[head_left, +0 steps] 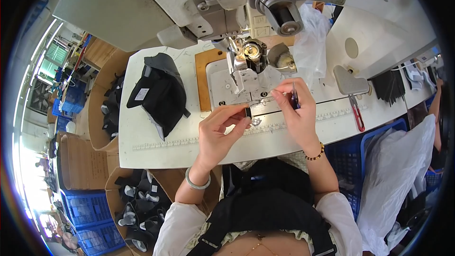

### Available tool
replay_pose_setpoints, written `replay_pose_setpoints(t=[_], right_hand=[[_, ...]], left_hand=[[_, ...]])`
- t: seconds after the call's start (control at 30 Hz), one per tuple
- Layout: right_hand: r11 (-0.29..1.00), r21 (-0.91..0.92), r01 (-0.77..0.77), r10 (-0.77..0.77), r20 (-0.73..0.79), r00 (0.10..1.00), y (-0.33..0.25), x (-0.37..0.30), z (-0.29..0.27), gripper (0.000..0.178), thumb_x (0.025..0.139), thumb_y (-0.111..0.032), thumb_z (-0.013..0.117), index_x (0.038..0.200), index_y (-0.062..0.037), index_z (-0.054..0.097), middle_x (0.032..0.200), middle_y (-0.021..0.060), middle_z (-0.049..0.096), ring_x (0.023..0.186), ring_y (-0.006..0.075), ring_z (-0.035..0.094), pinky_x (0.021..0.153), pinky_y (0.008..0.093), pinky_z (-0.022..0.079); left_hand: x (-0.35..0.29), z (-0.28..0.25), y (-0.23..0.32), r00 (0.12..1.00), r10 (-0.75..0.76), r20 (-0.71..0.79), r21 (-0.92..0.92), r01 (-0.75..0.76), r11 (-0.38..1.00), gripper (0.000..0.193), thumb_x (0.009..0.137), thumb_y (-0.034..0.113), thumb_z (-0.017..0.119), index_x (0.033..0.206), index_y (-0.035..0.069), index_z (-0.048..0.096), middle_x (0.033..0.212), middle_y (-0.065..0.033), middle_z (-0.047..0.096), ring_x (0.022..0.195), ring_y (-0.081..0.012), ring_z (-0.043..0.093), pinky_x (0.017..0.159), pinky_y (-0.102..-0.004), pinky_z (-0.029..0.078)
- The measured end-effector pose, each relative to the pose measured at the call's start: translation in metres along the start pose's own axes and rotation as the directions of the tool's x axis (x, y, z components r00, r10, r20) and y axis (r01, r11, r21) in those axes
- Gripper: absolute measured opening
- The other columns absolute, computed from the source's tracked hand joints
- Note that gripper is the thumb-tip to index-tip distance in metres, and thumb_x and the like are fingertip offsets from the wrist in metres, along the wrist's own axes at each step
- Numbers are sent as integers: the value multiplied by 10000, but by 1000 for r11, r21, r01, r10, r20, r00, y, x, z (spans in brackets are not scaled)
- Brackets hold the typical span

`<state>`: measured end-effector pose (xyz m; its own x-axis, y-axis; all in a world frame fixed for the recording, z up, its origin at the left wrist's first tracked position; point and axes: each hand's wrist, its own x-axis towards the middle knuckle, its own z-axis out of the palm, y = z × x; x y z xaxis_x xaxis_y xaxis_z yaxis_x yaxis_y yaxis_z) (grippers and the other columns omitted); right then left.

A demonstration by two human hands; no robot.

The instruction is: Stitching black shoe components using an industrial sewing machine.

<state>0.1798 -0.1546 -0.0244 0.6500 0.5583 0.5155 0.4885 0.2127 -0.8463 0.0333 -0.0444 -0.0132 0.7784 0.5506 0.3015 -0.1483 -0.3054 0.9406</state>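
My left hand [220, 130] is over the white sewing table [156, 154], its thumb and fingers pinched on a small black disc-like piece [248, 112] seen nearly edge-on. Just beside that hand lies a small shiny metal part [256, 122]. To its right my right hand [297, 109] is closed around a slim dark tool [295, 100] with a thin metal tip pointing up. The right thumb and forefinger meet near the sewing machine's metal plate [227, 85]; whether they pinch a thread, I cannot make out. A black-and-grey cap [163, 92] rests on the table at the left.
The sewing machine head [256, 50] hangs over the far side of the table. Red-handled scissors [358, 114] lie at the right, near black strips [388, 86]. Cardboard boxes [97, 114] of caps stand left. A blue crate [343, 161] and white plastic sheeting [398, 170] are at right.
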Motion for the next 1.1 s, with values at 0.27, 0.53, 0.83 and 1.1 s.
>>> replay_pose_setpoints(t=[0.27, 0.53, 0.83, 1.1], right_hand=[[987, -158, -17, -15, -199, 980, 6, 2, -29, 73, 812, -47, 604, 823, -18, 538, 823, 16, 504, 569, 70, 376, 492, 218, 308], [893, 370, -255, 369, -281, 886, 0, 1, -63, 102, 864, -133, 583, 892, -36, 574, 516, -63, 376, 418, 0, 269, 380, 178, 169], [982, -26, -186, 150, -490, 859, 27, -18, -106, 90, 858, -96, 577, 913, -26, 564, 695, -18, 483, 500, 32, 364, 439, 185, 285], [889, -447, -94, -65, -328, 943, -20, -30, -77, 247, 770, 23, 594, 1007, -48, 584, 1002, 43, 542, 607, 71, 414, 526, 194, 366]], left_hand=[[5, -11, -12, 979, -31, -201, -49, 22, 999, 281, 811, -73, 579, 1091, -86, 557, 954, -101, 554, 818, -145, 624, 741, -230, 510], [8, -15, -10, 972, -172, -160, -160, 147, 976, 221, 859, 13, 553, 1058, -77, 587, 903, -129, 623, 779, -150, 629, 709, -246, 513], [10, -31, -25, 953, -219, -208, -305, 150, 941, 237, 856, 32, 570, 1061, -86, 585, 861, -121, 639, 755, -164, 630, 724, -251, 505], [5, -18, -17, 962, -272, -38, -268, 252, 930, 225, 859, 42, 549, 1031, -97, 588, 850, -141, 638, 720, -160, 621, 659, -252, 499]])
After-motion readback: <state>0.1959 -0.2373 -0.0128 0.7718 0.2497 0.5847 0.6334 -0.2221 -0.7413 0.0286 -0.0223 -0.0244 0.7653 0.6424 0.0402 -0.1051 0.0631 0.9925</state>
